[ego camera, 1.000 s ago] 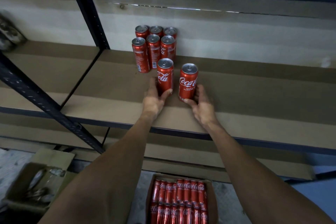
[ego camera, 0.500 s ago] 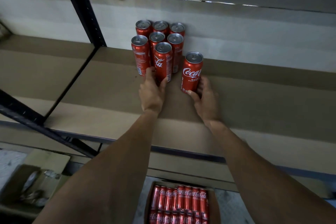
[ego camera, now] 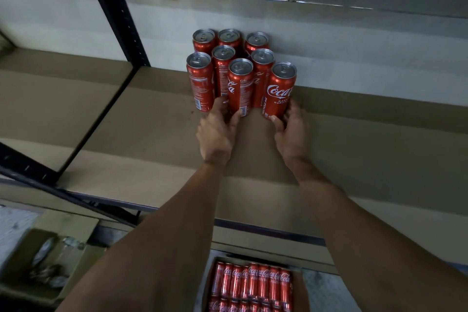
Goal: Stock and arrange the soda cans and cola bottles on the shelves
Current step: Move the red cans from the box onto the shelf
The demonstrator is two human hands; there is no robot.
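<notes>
Several tall red cola cans [ego camera: 202,83] stand upright in a tight cluster at the back of the brown shelf board [ego camera: 354,149], against the pale wall. My left hand [ego camera: 215,132] grips the base of the front-middle can [ego camera: 240,86], thumb on its right side. My right hand [ego camera: 291,132] grips the base of the rightmost can [ego camera: 280,91], which stands beside the cluster with its logo facing me. Both cans rest on the shelf.
A dark metal upright [ego camera: 114,12] and a diagonal brace [ego camera: 30,172] frame the shelf on the left. Below, an open carton of red cans [ego camera: 253,286] sits on the floor. Another cardboard box [ego camera: 50,261] with clear items lies at lower left.
Both hands slid their cans away from me across the shelf. The left can now sits against the cluster, and the right can has come up beside it.
</notes>
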